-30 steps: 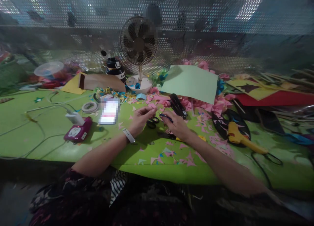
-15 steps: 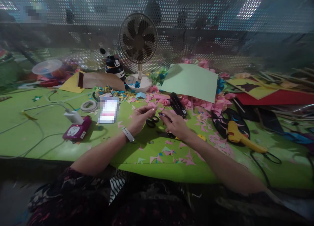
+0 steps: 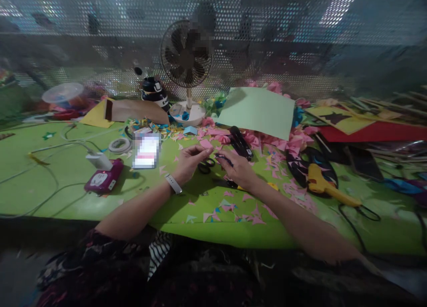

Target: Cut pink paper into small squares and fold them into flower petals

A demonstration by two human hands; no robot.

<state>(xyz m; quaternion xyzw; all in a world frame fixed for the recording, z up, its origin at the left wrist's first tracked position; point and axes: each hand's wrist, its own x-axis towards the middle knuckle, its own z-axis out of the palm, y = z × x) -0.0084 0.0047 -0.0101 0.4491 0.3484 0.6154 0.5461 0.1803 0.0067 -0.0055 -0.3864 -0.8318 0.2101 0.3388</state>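
Observation:
A small pink paper piece (image 3: 206,144) is pinched in my left hand (image 3: 191,161), between thumb and fingers. Close by on the right, my right hand (image 3: 236,168) is closed round a slim dark object (image 3: 224,159) whose kind I cannot make out. Black scissor handles (image 3: 206,166) show on the table between my hands. Just beyond my right hand lies a black stapler (image 3: 240,143). Pink and blue paper scraps (image 3: 230,207) are scattered nearer to me. Something dark under my right wrist is mostly hidden.
On the left are a lit phone (image 3: 147,150), a tape roll (image 3: 120,145) and a purple box with a charger (image 3: 105,176) and cables. A fan (image 3: 187,53) and a pale green sheet (image 3: 258,111) stand behind. To the right lies a yellow glue gun (image 3: 328,186).
More of the pink paper now shows above my left fingertips, and the dark object in my right hand is more visible. Both hands stay in nearly the same place.

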